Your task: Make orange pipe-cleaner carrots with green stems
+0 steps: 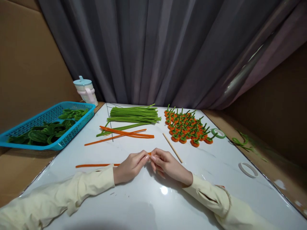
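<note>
My left hand (130,166) and my right hand (166,164) meet fingertip to fingertip low over the white table (148,198). Both pinch the end of an orange pipe cleaner (96,165), whose length trails left behind my left wrist. A thin wooden stick (172,147) lies just beyond my right hand. Further back lie a few loose orange pipe cleaners (124,133) and a bundle of green pipe cleaners (134,115). A cluster of several finished orange coils with green stems (187,129) sits at the back right.
A blue plastic basket (51,145) with green coiled pieces stands at the left. A lidded cup (85,90) stands behind it. A green tape roll (218,133) and a white tape roll (247,169) lie at the right. Green scraps (244,142) lie on cardboard; a grey curtain hangs behind.
</note>
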A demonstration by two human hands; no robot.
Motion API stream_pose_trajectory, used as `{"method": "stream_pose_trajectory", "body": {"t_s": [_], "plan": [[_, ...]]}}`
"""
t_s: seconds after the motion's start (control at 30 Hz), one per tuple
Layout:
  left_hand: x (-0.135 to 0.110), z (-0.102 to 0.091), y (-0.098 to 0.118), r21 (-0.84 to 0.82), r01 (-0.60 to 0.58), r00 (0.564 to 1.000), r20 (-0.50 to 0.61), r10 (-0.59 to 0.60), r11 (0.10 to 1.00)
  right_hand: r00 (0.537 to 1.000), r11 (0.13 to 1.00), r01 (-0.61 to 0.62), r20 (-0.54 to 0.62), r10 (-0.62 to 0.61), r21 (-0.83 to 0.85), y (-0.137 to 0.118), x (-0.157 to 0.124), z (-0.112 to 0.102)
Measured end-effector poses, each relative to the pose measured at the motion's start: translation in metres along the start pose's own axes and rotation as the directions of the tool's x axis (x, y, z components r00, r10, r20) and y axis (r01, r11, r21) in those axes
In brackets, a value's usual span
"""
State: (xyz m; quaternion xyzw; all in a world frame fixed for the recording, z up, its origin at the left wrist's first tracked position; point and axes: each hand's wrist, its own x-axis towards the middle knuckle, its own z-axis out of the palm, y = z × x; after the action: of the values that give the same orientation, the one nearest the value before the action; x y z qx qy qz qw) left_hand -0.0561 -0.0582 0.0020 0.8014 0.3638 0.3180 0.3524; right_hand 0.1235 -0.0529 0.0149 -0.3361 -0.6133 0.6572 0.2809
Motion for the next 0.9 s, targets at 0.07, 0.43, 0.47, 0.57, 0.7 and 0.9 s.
{"method": "stream_pose_trajectory", "body": {"t_s": [0.07, 0.43, 0.47, 0.57, 0.7, 0.9], "plan": [[0.000, 0.000, 0.001, 0.020, -0.031, 1.000, 0.006, 0.031, 0.999, 1.000, 1.000, -0.009, 0.014, 0.009, -0.003, 0.001, 0.000, -0.001], [0.000, 0.002, -0.004, 0.102, -0.095, 0.995, 0.011, 0.095, 0.990, 0.980, 0.862, 0.166, -0.020, -0.200, -0.479, -0.007, -0.004, 0.000], [0.000, 0.002, -0.005, 0.110, -0.100, 0.995, 0.011, 0.100, 0.989, 0.968, 0.811, 0.197, -0.022, -0.250, -0.551, -0.006, -0.004, 0.001], [0.000, 0.003, -0.005, 0.142, -0.114, 0.993, -0.001, 0.115, 0.983, 0.934, 0.633, 0.277, 0.048, -0.354, -0.723, 0.001, -0.005, -0.001], [0.001, 0.004, -0.006, 0.141, -0.102, 0.995, 0.002, 0.103, 0.985, 0.903, 0.278, 0.332, 0.219, -0.371, -0.901, 0.008, -0.006, -0.001], [0.001, 0.003, -0.006, 0.071, -0.037, 0.999, -0.013, 0.038, 0.997, 0.852, -0.175, 0.279, 0.327, -0.408, -0.944, 0.012, -0.003, 0.003]]}}
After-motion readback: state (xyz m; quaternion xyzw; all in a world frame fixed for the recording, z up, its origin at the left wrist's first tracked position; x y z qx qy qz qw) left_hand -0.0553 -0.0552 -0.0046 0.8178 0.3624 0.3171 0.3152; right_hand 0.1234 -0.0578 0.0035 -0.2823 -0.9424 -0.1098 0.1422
